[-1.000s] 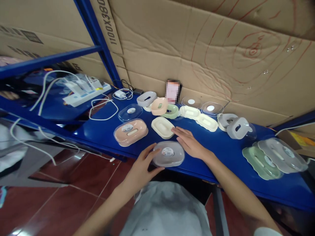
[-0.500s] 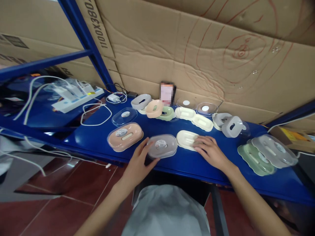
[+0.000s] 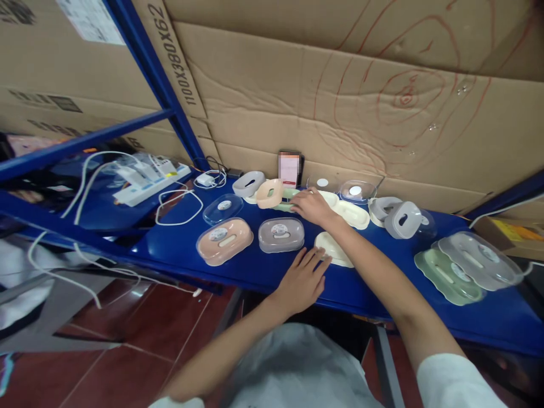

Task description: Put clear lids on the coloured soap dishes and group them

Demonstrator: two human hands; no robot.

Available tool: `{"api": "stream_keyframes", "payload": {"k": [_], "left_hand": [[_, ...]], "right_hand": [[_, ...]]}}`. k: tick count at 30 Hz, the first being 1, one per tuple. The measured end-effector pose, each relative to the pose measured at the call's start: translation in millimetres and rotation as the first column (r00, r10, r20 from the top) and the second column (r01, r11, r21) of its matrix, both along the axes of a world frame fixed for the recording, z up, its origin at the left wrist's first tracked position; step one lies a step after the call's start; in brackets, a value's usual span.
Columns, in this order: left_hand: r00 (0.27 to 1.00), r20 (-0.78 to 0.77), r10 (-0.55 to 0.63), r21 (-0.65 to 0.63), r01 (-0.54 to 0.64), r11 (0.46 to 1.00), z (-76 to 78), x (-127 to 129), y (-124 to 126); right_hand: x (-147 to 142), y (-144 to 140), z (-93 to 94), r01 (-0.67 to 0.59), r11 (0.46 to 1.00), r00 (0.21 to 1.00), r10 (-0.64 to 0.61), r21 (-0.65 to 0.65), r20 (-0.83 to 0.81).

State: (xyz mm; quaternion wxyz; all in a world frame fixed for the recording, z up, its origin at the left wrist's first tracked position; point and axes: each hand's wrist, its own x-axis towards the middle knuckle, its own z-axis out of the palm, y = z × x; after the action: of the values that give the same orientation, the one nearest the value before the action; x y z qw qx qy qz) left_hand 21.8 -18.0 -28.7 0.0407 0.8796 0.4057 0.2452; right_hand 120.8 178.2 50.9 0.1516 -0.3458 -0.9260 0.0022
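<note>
**Both hands out on blue shelf among soap boxes**

Left hand [image 3: 302,277] lies flat at the shelf's front edge, fingers spread, holding nothing. Fingertips touch the near end of the cream tray [image 3: 334,249], which sits on the blue shelf [image 3: 178,249] just right of the grey box [image 3: 281,234].

Right hand [image 3: 312,205] reaches over the cream tray to the back row, fingers loosely curled down on the green tray [image 3: 287,194]. Can't tell if it actually grips it; the hand covers most of the tray. The right forearm crosses above the cream tray.

Pink box [image 3: 224,241] with clear lid sits left of the grey box, apart from it. Clear lid [image 3: 223,208] lies behind the pink box. Back row from the left: grey tray [image 3: 249,183], pink tray [image 3: 269,192] tilted against it, then the green tray under the right hand. Right of the hand: another cream tray [image 3: 353,214], a clear lid [image 3: 357,191], and a grey tray [image 3: 403,219] on its side.

Far right: green box [image 3: 448,276] with a grey-lidded box [image 3: 479,260] overlapping it.

Left, behind the shelf post: power strip [image 3: 151,181], white cables [image 3: 176,204], charger [image 3: 205,179]. Phone [image 3: 289,168] leans on the cardboard wall [image 3: 340,102].
</note>
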Motion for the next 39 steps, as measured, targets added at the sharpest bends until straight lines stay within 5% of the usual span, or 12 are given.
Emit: {"api": "stream_keyframes", "payload": {"k": [5, 9, 15, 26, 30, 34, 39], "left_hand": [[1.0, 0.031, -0.002, 0.019, 0.001, 1.0, -2.6, -9.6, -1.2], [0.987, 0.16, 0.018, 0.058, -0.028, 0.998, -16.3, -32.9, -15.9], [0.966, 0.242, 0.096, 0.057, -0.113, 0.992, -19.0, -44.0, -17.6], [0.961, 0.275, -0.037, 0.053, 0.024, 0.998, -22.6, -48.1, -13.3], [0.967, 0.252, -0.045, 0.079, 0.025, 0.997, -20.8, -47.6, -14.0], [0.964, 0.262, -0.041, 0.058, 0.026, 0.998, -18.1, -46.9, -15.9], [0.96, 0.275, -0.055, 0.048, 0.044, 0.998, -17.3, -48.5, -16.3]], "right_hand": [[77.0, -68.8, 5.9, 0.012, 0.999, 0.997, -0.009, 0.035, -0.074], [144.3, -154.9, -20.1, 0.037, 0.999, 0.948, -0.041, -0.019, -0.317], [159.7, -213.5, -60.6, 0.076, 0.984, 0.943, -0.124, -0.163, -0.31], [136.7, -207.5, -71.5, -0.027, 0.998, 0.983, 0.036, 0.055, -0.18], [142.5, -199.3, -63.6, -0.075, 0.997, 0.984, 0.077, 0.014, -0.161], [135.6, -143.1, -44.0, 0.008, 1.0, 0.972, -0.011, -0.014, -0.234], [74.2, -36.8, -33.3, 0.013, 0.991, 0.956, -0.051, -0.131, -0.29]]}}
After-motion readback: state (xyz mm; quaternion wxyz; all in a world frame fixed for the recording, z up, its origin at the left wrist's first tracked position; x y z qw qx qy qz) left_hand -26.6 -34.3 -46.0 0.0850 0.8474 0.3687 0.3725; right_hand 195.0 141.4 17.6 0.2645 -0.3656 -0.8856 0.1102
